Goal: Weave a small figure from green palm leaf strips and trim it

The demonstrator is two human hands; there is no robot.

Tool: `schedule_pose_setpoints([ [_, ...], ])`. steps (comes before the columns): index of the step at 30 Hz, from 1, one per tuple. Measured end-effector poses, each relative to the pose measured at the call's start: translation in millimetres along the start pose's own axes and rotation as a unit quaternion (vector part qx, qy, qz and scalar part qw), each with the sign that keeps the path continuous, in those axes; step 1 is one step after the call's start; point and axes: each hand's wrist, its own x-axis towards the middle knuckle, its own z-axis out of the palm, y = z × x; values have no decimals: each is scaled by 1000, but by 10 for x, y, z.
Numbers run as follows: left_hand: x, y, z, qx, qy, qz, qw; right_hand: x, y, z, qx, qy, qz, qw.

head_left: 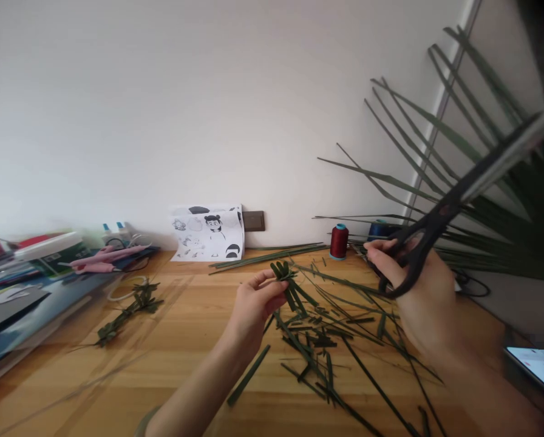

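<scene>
Between the thumb and fingers of my left hand (259, 296) is a small woven piece of green palm leaf (286, 278), its strips sticking out above and below the grip. My right hand (420, 297) is raised at the right, closed around the handles of black-handled scissors (449, 203). Their blades point up and to the right, away from the leaf piece. Cut leaf strips and scraps (322, 340) lie scattered on the wooden table beneath and between my hands. Another woven leaf piece (129, 312) rests on the table to the left.
A red thread spool (339, 241) and a blue spool (378, 229) stand near the wall. Printed drawings (210, 233) lean at the back. A pink glue gun (105, 260) and a white-lidded tub (53, 252) are at left. A large palm leaf (527, 212) spreads at right, above a phone (538, 370).
</scene>
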Motion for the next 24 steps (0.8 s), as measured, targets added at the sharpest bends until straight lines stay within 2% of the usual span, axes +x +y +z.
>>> schedule_pose_setpoints([
  [4,-14,2,18,-66,8,-1,998,-58,-80,53,-29,-39,32,998],
  [12,-78,-18,62,-134,-2,-21,991,-319,10,269,-1,-210,148,966],
  [15,-142,-47,95,-140,-10,-38,989,-371,14,297,6,-236,172,956],
  [21,-206,-91,116,-115,-59,-84,988,-286,-26,240,-24,-244,167,955],
  [24,-174,-31,74,-105,-52,-78,990,-212,-49,179,-21,-262,171,949],
])
